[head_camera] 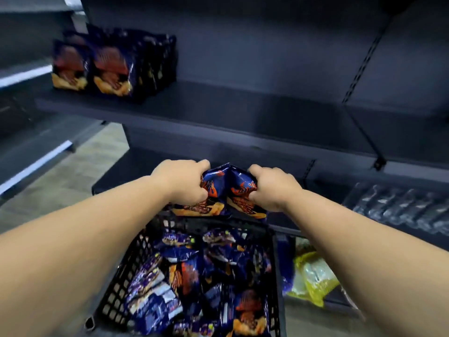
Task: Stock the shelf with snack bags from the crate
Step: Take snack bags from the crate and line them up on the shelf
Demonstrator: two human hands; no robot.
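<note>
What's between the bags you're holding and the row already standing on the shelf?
Head view: only bare dark shelf lies between the held bags, gripped by left hand and right hand, and the standing row.

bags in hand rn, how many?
2. One in the left hand: left bag. One in the right hand: right bag. Both above the crate; another could be hidden behind.

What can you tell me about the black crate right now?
The black crate is lattice-walled plastic, open-topped, low in the view below the dark shelf. It holds a loose heap of dark blue snack bags lying at mixed angles. Both hands grip bags above its far rim; neither hand touches it. Its near edge is out of view.
</note>
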